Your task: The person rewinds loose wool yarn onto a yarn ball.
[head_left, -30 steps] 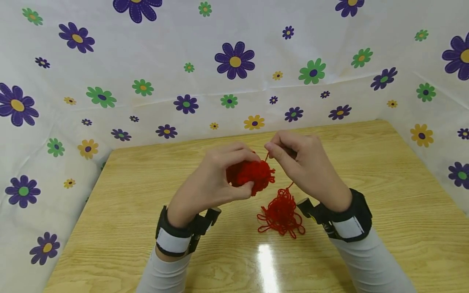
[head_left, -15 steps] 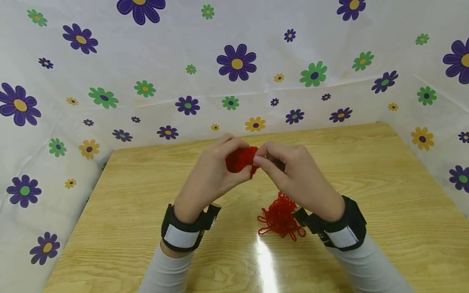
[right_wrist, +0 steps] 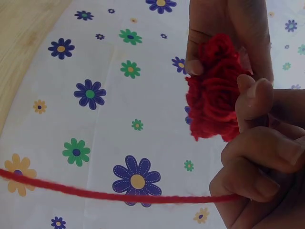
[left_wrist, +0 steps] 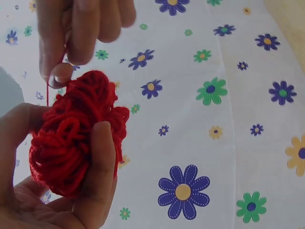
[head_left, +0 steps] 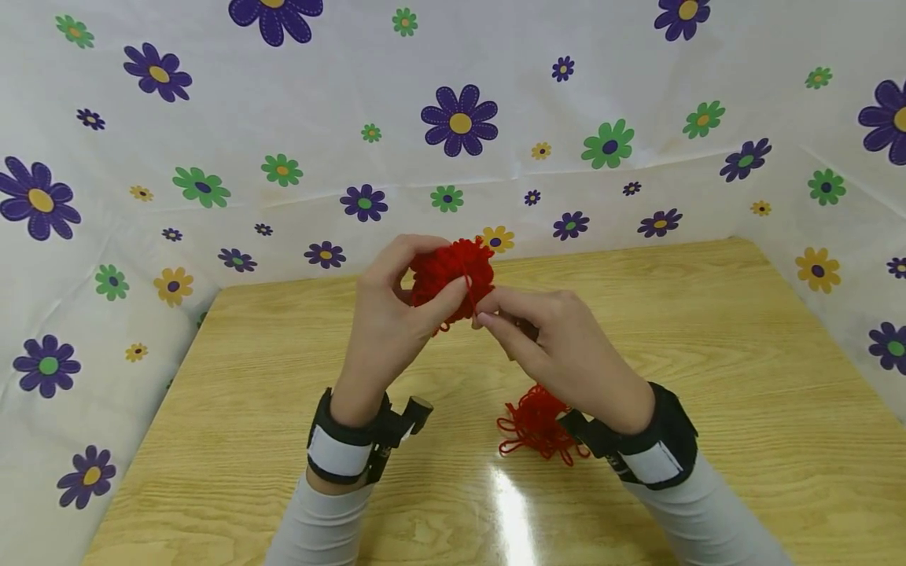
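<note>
A bundle of red yarn (head_left: 453, 271) is held up over the far part of the table, gripped between the thumb and fingers of my left hand (head_left: 385, 314). Looped strands of the bundle (left_wrist: 71, 138) show between thumb and fingers in the left wrist view. My right hand (head_left: 559, 346) pinches a single yarn strand (head_left: 470, 295) at the bundle's near right side. In the right wrist view that strand (right_wrist: 114, 195) runs off to the left from the curled lower fingers. Below the right hand lies a loose red yarn pile (head_left: 535, 424), partly hidden by the wrist camera.
The wood-grain table (head_left: 269, 393) spreads under both arms. A white cloth with printed flowers (head_left: 297, 102) stands as a wall behind it and along both sides. Black straps with cameras sit on each wrist, the right one (head_left: 637, 448) close to the yarn pile.
The left hand has turned and raised the bundle, so more of its face shows. My right hand has moved left and down, drawing the strand across the bundle's near side.
</note>
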`<state>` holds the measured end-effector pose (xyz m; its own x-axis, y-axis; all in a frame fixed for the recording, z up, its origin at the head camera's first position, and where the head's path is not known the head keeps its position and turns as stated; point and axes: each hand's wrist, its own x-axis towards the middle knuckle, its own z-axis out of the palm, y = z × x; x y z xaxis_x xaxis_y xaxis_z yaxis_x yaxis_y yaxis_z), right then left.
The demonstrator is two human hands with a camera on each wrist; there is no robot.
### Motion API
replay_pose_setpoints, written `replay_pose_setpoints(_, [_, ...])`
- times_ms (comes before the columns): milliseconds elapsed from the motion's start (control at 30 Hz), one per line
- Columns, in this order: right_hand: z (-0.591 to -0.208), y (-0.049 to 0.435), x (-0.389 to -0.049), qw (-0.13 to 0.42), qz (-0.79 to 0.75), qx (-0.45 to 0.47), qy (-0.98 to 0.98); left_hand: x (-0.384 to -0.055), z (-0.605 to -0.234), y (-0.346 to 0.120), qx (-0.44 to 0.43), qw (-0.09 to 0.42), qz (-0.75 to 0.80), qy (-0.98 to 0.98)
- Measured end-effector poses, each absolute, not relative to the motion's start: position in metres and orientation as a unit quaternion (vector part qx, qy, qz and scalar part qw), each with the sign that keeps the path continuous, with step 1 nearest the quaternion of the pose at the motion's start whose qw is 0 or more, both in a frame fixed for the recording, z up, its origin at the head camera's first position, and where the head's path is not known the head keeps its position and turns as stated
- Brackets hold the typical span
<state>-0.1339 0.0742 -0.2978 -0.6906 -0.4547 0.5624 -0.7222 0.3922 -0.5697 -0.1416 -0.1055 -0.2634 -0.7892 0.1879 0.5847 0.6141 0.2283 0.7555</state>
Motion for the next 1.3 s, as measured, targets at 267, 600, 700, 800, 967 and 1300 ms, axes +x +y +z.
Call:
replay_pose_setpoints(267, [-0.2977,0.0723,-0.133,0.148,0.411,0.367,-0.821,-0.1413,-0.2642,-0.1029,-0.264,0.195,-0.617,-0.715])
replay_pose_setpoints(600, [-0.3019,0.0675,-0.1344,0.136,0.396,0.377,-0.826,-0.1401,-0.264,-0.0983,-0.296,0.225,-0.635,-0.678])
replay_pose_setpoints(700, [-0.3027,0.0677,-0.1351,0.133,0.391,0.375,-0.83,-0.1397,-0.2635,-0.0982,-0.301,0.225,-0.632,-0.678])
replay_pose_setpoints(800, [-0.3029,0.0685,-0.1355,0.132,0.388,0.375,-0.832,-0.1395,-0.2633,-0.0982,-0.303,0.222,-0.635,-0.675])
replay_pose_setpoints(967, [-0.3014,0.0706,-0.1358,0.132,0.391,0.373,-0.831,-0.1407,-0.2628,-0.1008,-0.297,0.205,-0.64,-0.679])
replay_pose_setpoints(1300, [-0.3015,0.0727,-0.1355,0.113,0.392,0.375,-0.833,-0.1425,-0.2611,-0.1064,-0.279,0.153,-0.66,-0.681])
